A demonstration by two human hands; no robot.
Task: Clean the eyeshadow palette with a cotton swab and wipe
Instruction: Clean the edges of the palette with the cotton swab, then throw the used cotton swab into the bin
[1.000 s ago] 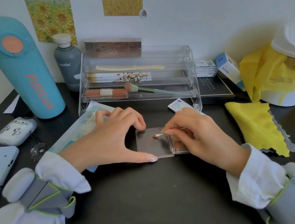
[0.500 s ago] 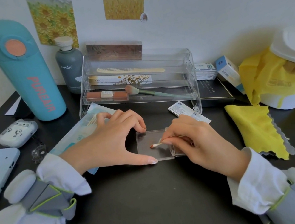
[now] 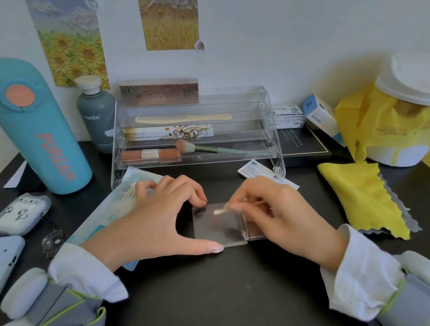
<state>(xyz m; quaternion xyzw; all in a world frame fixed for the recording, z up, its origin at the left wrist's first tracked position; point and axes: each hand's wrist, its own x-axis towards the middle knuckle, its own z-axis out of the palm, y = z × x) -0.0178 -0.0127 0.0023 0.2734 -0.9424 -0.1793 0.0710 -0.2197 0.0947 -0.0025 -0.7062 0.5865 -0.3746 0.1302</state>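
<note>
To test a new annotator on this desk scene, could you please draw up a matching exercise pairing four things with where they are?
Things:
1. cotton swab
2. yellow cloth
3. comb
4. teal bottle

Places:
A. in the clear organiser
B. standing upright at the desk's back left
C. pinched in the right hand, tip on the palette lid
D. lying right of the right hand

Pairs: 1-C, 2-D, 3-A, 4-B. The left hand steadies the lid between thumb and fingertips.
</note>
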